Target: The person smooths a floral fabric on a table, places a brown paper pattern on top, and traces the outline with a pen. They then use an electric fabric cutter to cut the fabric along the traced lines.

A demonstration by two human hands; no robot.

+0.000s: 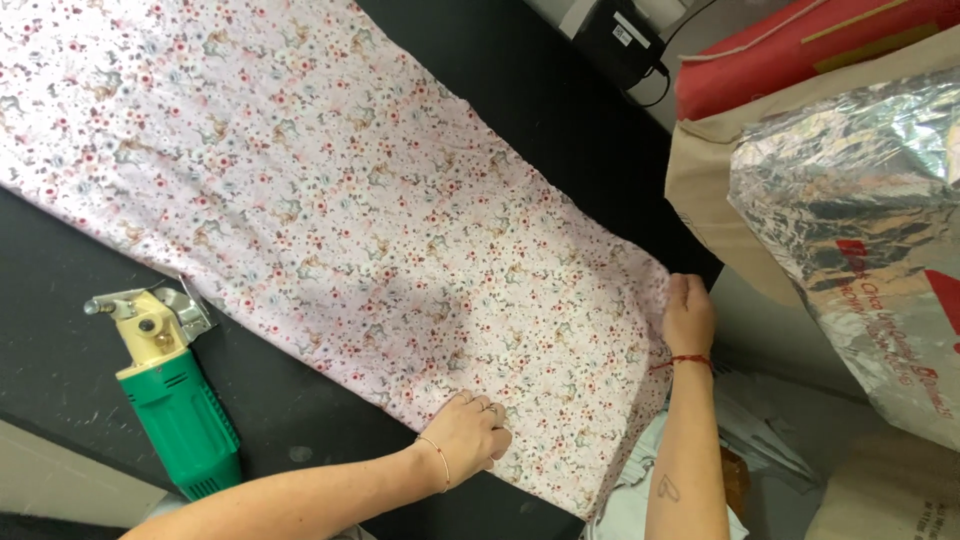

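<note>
Both forearms reached in from the lower frame: left hand [468, 432] lay flat, fingers together, on the already-spread floral fabric [330, 200], right hand [688, 312] pinching its far corner, electric cutter [170, 390] untouched lower left on the desk [60, 320].

Hands [470, 432] flatten floral fabric [330, 200] (tabletop).

Your floral fabric [330, 210] — pale pink, scattered with small red and grey blossoms — lies flat in a long strip across the black table [60, 330], its near end overhanging the table's edge.
</note>
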